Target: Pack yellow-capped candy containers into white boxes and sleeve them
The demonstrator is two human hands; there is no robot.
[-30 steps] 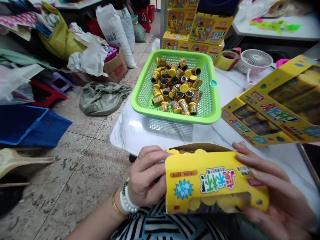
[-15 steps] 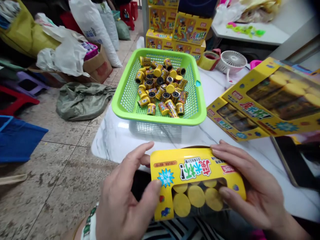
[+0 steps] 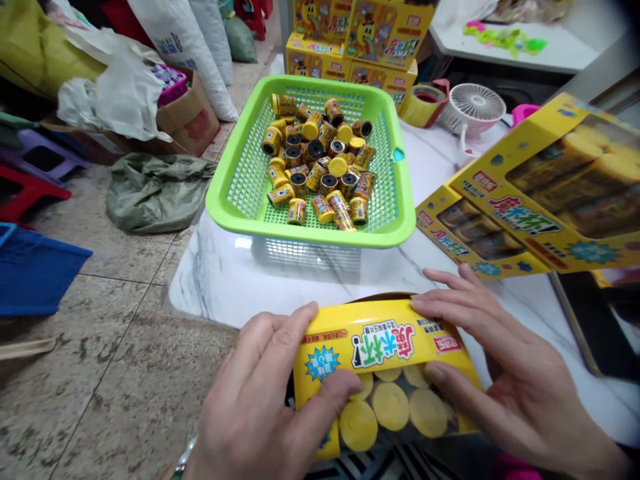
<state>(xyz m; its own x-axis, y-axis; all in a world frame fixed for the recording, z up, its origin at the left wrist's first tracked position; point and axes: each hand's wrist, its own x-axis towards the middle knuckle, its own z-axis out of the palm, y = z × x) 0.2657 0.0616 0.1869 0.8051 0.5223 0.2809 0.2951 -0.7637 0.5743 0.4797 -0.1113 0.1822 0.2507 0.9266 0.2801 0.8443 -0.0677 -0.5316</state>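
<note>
Lying between both hands (image 3: 260, 393) (image 3: 515, 373), the yellow windowed box (image 3: 383, 363) touches each.

the left hand (image 3: 257, 397) covers part of the yellow window box (image 3: 383, 360); the view's left edge cuts off the blue bin (image 3: 40, 273).

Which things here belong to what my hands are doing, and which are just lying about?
Likely part of the work:
yellow windowed box, held by your left hand and right hand
small yellow containers
green basket holding them
matching boxes at right

Apparently lying about:
fan
grey-green sack
blue bin
</note>
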